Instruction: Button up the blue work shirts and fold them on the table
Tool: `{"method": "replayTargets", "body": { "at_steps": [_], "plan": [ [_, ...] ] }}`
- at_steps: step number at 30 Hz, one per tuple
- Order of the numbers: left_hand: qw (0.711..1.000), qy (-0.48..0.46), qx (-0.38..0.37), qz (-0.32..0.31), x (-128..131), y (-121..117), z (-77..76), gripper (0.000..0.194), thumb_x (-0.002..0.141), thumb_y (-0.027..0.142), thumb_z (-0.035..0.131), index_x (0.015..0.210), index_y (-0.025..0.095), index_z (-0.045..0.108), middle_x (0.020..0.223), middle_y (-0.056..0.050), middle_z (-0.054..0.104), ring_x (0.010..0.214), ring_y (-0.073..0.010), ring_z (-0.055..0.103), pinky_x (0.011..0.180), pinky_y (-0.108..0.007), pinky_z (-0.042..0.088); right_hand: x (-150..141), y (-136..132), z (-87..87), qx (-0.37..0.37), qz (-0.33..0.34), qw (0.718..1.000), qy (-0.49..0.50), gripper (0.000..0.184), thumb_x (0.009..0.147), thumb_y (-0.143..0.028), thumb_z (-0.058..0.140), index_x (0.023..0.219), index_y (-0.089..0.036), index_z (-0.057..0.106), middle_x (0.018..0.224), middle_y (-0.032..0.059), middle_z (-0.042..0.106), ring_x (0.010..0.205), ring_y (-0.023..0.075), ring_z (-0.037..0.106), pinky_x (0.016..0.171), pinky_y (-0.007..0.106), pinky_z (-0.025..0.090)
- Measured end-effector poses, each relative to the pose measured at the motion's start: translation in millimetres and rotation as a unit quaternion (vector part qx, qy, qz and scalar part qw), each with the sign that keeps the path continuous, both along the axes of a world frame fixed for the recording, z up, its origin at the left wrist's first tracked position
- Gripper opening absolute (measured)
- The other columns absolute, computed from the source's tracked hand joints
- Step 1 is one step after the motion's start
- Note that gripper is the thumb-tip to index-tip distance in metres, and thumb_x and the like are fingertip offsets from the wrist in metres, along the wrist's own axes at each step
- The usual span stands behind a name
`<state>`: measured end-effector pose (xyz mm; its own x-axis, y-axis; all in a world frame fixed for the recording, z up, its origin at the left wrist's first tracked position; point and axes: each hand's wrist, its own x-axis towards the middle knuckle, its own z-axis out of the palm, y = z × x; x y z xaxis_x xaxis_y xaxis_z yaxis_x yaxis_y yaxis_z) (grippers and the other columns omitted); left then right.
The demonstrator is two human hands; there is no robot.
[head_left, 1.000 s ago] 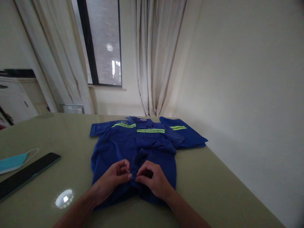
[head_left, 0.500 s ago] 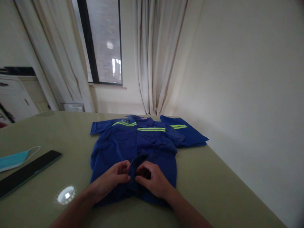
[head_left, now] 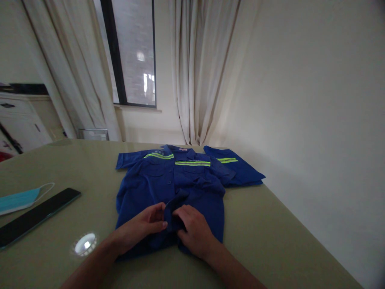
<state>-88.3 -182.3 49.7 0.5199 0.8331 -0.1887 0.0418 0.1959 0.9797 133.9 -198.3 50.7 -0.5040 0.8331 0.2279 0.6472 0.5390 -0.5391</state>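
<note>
A blue short-sleeved work shirt [head_left: 147,188] with yellow-green reflective stripes lies front side up on the table, collar away from me. Its lower front edge is lifted between my hands. My left hand [head_left: 148,220] pinches the raised front placket between thumb and fingers. On the other side, my right hand [head_left: 194,228] is closed on the cloth of the other front panel, its fingertips partly hidden in the folds. A button shows on the placket above my hands; whatever lies between my fingertips is too small and dark to make out.
A folded blue garment [head_left: 243,170] with a reflective stripe lies at the back right, partly under the shirt's sleeve. At left on the glossy table [head_left: 93,168] are a black phone [head_left: 39,214] and a light blue face mask [head_left: 19,200]. A wall borders the table's right side.
My right hand has turned and its fingers have curled further into the cloth, the thumb moving lower. The left hand keeps its pinch. The view has shifted slightly.
</note>
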Motion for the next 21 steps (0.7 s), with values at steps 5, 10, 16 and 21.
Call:
{"method": "replayTargets", "body": {
  "at_steps": [5,10,16,21],
  "plan": [
    [0.996,0.084,-0.013,0.028,-0.8,-1.9,-1.2,0.057,0.077,0.033,0.072,0.13,0.021,0.055,0.087,0.003,0.063,0.075,-0.0141,0.056,0.068,-0.026,0.045,3.0,-2.5,10.0,0.02,-0.054,0.998,0.006,0.05,0.073,-0.004,0.048,0.116,-0.024,0.062,0.113,0.0047,0.061,0.109,0.0202,0.055,0.099,0.03,0.04],
    [0.995,0.093,-0.001,-0.042,-0.3,-2.8,7.9,0.055,0.078,0.041,0.074,0.125,0.017,0.061,0.083,0.001,0.065,0.071,-0.0138,0.056,0.066,-0.026,0.043,15.6,3.7,16.1,-0.007,-0.092,0.996,0.02,0.064,0.067,-0.006,0.049,0.129,-0.023,0.057,0.119,0.0062,0.063,0.114,0.0225,0.057,0.102,0.033,0.041],
    [0.995,0.096,0.01,-0.03,-3.1,0.2,13.4,0.033,0.078,0.043,0.073,0.1,0.017,0.073,0.082,0.0,0.065,0.071,-0.0132,0.054,0.068,-0.026,0.043,37.4,14.5,19.1,-0.063,-0.027,0.998,0.004,0.07,0.076,-0.023,0.065,0.143,-0.025,0.048,0.134,0.009,0.059,0.121,0.0262,0.057,0.106,0.037,0.041],
    [0.994,0.109,-0.012,-0.014,-6.2,0.2,4.0,0.039,0.077,0.049,0.073,0.101,0.019,0.073,0.097,-0.004,0.069,0.088,-0.0189,0.058,0.081,-0.029,0.046,53.6,17.5,22.0,-0.073,-0.02,0.995,-0.065,0.084,0.071,-0.018,0.069,0.15,-0.026,0.042,0.136,0.0101,0.057,0.122,0.0274,0.054,0.105,0.038,0.041]
  ]
}}
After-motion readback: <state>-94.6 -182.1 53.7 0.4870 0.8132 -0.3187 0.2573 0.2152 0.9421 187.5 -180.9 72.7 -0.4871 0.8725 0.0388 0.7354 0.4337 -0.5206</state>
